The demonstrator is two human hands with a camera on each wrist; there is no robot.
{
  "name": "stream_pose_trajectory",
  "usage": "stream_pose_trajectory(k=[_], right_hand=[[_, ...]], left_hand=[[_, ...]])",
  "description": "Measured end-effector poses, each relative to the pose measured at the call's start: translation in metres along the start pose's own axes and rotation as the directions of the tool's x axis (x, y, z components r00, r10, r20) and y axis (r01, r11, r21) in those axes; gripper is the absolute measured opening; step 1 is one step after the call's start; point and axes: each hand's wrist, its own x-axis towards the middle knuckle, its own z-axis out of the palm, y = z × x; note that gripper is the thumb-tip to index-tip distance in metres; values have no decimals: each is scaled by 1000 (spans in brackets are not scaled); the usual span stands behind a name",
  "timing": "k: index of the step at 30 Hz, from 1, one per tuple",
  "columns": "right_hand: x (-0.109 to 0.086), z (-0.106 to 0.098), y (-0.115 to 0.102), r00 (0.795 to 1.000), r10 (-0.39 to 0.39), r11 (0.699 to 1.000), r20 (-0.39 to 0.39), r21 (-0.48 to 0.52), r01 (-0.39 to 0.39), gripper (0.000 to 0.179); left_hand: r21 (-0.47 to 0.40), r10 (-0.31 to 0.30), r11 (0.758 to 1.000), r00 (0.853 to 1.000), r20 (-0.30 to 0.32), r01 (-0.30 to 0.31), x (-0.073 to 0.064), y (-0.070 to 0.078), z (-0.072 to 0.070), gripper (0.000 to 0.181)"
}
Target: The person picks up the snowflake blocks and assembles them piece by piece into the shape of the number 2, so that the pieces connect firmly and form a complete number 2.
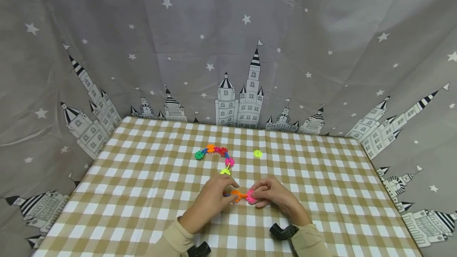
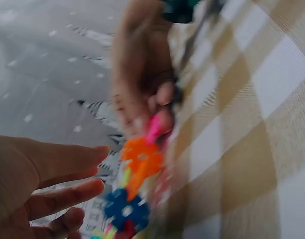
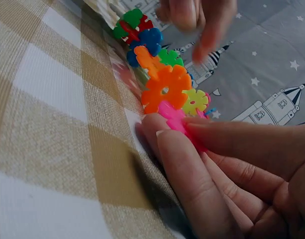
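Note:
My right hand pinches a pink flower-shaped plastic disc between thumb and fingers, low over the checked cloth. An orange flower disc joins onto the pink one, and another orange piece links it to a blue disc. Beyond the blue, the right wrist view shows red and green discs at the far end. My left hand hovers beside the chain; in the left wrist view its fingers are extended and apart from the pieces.
Behind the hands a curved chain of linked flower discs lies on the checked tablecloth. A loose yellow-green disc sits to its right. A grey curtain printed with castles and stars surrounds the table.

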Motion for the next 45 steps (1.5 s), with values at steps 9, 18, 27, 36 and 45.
stream_pose_trajectory(k=[9,18,27,36,45], right_hand=[[8,11,-3,1000,-12,999,-22,34,13,25],[11,15,-9,999,-22,1000,-40,-4,22,22],[14,18,-11,996,-51,998,-67,-23,50,22],[15,5,-8,999,-33,998,-39,-52,31,26],[42,-22,-10,838,-220,973,-500,-174,152,22]], left_hand=[[190,122,976,989,-86,-104,2,-4,30,7],[85,135,989,982,-133,-125,6,-7,31,6],[96,104,991,985,-135,-91,7,-7,31,6],[87,95,992,990,-103,-87,9,-6,35,8],[57,99,994,995,-31,-97,9,0,35,10]])
